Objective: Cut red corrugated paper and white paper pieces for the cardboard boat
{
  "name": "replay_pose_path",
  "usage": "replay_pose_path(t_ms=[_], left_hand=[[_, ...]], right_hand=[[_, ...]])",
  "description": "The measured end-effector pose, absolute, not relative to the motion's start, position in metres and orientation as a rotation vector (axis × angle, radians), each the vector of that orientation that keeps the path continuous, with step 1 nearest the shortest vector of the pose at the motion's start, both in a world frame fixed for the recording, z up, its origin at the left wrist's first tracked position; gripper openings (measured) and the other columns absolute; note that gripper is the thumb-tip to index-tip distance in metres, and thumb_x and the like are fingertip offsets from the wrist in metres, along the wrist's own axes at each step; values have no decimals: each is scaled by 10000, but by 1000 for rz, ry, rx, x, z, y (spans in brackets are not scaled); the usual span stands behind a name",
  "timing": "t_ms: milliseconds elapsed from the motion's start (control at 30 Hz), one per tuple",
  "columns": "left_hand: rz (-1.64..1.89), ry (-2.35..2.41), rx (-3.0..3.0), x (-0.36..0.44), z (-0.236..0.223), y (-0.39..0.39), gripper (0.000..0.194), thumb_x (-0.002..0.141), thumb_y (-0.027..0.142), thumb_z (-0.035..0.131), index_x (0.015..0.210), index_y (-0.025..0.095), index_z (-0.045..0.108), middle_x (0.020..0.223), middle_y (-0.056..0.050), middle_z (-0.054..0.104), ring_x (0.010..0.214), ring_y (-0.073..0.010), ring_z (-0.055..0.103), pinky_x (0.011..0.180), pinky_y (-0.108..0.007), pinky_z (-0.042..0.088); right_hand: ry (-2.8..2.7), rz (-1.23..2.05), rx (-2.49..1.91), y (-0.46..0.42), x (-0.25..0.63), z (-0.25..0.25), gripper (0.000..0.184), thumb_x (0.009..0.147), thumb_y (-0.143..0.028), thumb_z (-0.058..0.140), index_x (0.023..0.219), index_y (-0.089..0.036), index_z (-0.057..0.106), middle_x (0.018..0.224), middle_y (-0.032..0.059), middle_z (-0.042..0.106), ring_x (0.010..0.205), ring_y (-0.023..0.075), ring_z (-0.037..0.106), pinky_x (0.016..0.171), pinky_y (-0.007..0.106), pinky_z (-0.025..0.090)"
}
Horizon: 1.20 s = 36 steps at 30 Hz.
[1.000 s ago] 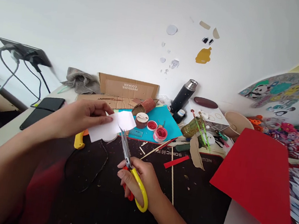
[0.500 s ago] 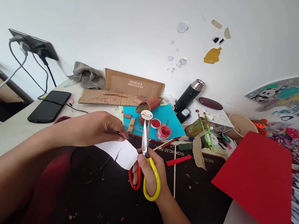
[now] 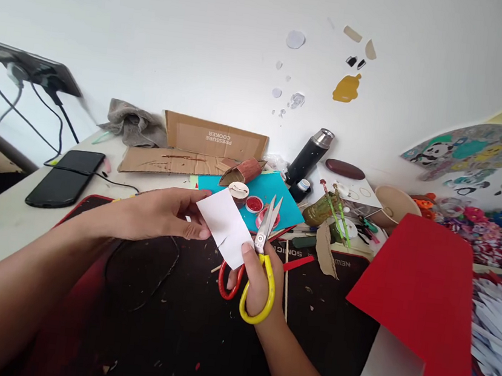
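My right hand (image 3: 262, 281) grips a pair of scissors (image 3: 263, 238) with one red and one yellow handle loop. Its blades point up and away, slightly parted. The same hand's thumb pins the lower right corner of a white piece of paper (image 3: 227, 225) beside the scissors. A short slit shows near the paper's lower edge. At the paper's left edge is my left hand (image 3: 175, 212), thumb and fingers apart; it does not appear to grip the sheet. Part of its fingers is hidden behind the hand.
Behind the hands lie a teal sheet (image 3: 278, 191), an open tub of red paint (image 3: 254, 204) and cardboard (image 3: 215, 138). A black flask (image 3: 310, 155) leans by the wall. A phone (image 3: 67, 177) lies left. Red card (image 3: 421, 288) stands right, over the dark mat (image 3: 159, 335).
The paper has turned and now slants upward, held under my right thumb. My left hand's fingers have loosened from it. The scissors have tilted to the right, and the view has shifted slightly.
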<state>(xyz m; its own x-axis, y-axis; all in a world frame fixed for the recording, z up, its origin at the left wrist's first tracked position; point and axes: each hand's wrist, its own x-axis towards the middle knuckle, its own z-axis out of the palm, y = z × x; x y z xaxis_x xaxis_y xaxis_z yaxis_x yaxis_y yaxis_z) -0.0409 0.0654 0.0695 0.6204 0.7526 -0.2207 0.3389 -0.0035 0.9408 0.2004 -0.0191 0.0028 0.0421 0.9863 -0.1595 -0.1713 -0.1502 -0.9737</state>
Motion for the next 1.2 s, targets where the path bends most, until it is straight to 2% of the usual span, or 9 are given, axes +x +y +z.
replay_pose_path(t_ms=[133, 300, 400, 500, 633, 800, 967, 1067, 1200], left_hand=[[527, 940, 1547, -28, 67, 64, 348, 913, 534, 830, 1032, 211, 785, 985, -73, 801, 863, -215, 696, 787, -341, 571], [701, 1000, 1482, -19, 67, 62, 409, 871, 573, 833, 900, 199, 671, 821, -19, 695, 763, -179, 630, 703, -306, 533], [764, 1061, 1498, -23, 67, 65, 434, 856, 590, 827, 897, 208, 628, 762, 3, 655, 699, -159, 592, 630, -272, 487], [843, 1173, 1589, -37, 70, 72, 382, 868, 534, 824, 883, 213, 618, 720, 22, 632, 646, -135, 549, 565, -242, 419], [903, 1199, 1635, -56, 83, 78, 305, 884, 459, 810, 866, 211, 634, 744, 23, 638, 632, -121, 547, 551, -235, 414], [921, 1230, 1635, -69, 95, 77, 256, 875, 436, 812, 922, 200, 722, 815, -4, 723, 703, -141, 627, 613, -245, 484], [917, 1230, 1634, -76, 98, 77, 246, 885, 432, 807, 944, 200, 750, 853, -26, 768, 738, -161, 674, 645, -264, 537], [918, 1216, 1632, -81, 100, 76, 235, 897, 428, 803, 934, 202, 751, 857, -27, 776, 730, -157, 680, 639, -258, 547], [904, 1206, 1677, -89, 98, 77, 243, 903, 435, 801, 961, 200, 772, 878, -35, 787, 754, -163, 695, 651, -258, 553]], right_hand=[[-1030, 1401, -1203, -22, 198, 5, 525, 914, -709, 753, 941, -197, 637, 542, -48, 604, 381, 131, 571, 411, 236, 477], [-1125, 1578, -1118, -30, 192, -3, 523, 919, -695, 773, 866, -214, 575, 600, -48, 614, 392, 109, 559, 401, 218, 449], [-1178, 1654, -1061, -32, 192, -9, 533, 930, -711, 771, 945, -197, 629, 624, -45, 624, 398, 105, 562, 409, 212, 452], [-1153, 1676, -1044, -31, 195, -9, 619, 910, -773, 763, 1074, -182, 677, 643, -44, 620, 383, 105, 551, 389, 212, 443], [-1191, 1727, -1040, -31, 198, -10, 722, 883, -842, 743, 1129, -164, 707, 688, -8, 663, 393, 110, 568, 391, 213, 432], [-1307, 1848, -1014, -35, 197, -14, 881, 780, -921, 773, 1206, -150, 752, 770, 85, 775, 655, 226, 780, 608, 291, 587], [-1353, 1882, -985, -34, 195, -15, 970, 707, -962, 784, 1245, -156, 759, 888, 137, 822, 817, 280, 824, 726, 345, 623], [-1416, 1872, -1022, -33, 191, -13, 915, 772, -933, 766, 1248, -152, 748, 881, 120, 801, 681, 221, 784, 603, 279, 562], [-1459, 1827, -1080, -31, 185, -6, 807, 877, -894, 698, 1187, -149, 721, 815, 63, 741, 465, 123, 634, 449, 217, 438]])
